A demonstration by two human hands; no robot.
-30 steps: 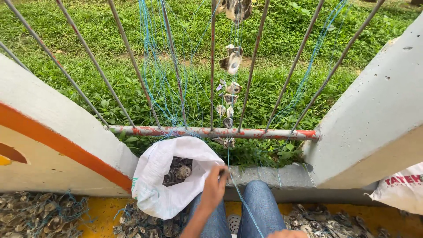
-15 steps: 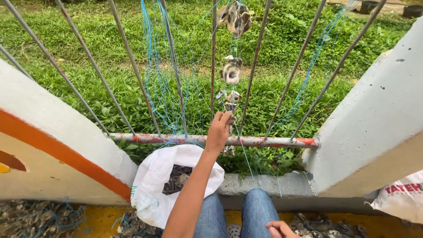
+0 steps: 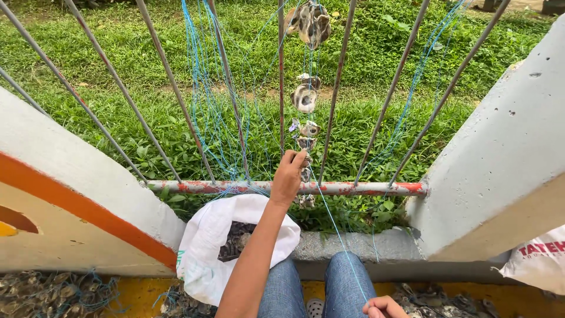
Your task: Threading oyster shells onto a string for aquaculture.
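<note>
Left hand [image 3: 288, 176] is raised to the rusty red-and-grey rail [image 3: 353, 188] of the fence, fingers pinched closed on the blue line [image 3: 329, 218] at the lower end of the shell string [image 3: 306, 97]. Shells are seen strung one above another, so the long axis runs nearly vertical, straight up from the pinching fingers, between two grey bars. Right hand [image 3: 385, 307] is low at the bottom edge, beside the jeans-clad knees [image 3: 321, 282], curled closed; the same blue line is seen slanting down from the left hand toward it, though the grip itself cannot be made out. Left hand is clearly the nearer to the shells, touching the lowest of them; right hand is well apart. White sack [image 3: 206, 247] of loose shells lies open just below and left of the left forearm, against the concrete kerb [image 3: 353, 244]. Compared with one second earlier: the left hand was then down at the sack mouth; half a second earlier it was already up at the rail, and little has changed since.
</note>
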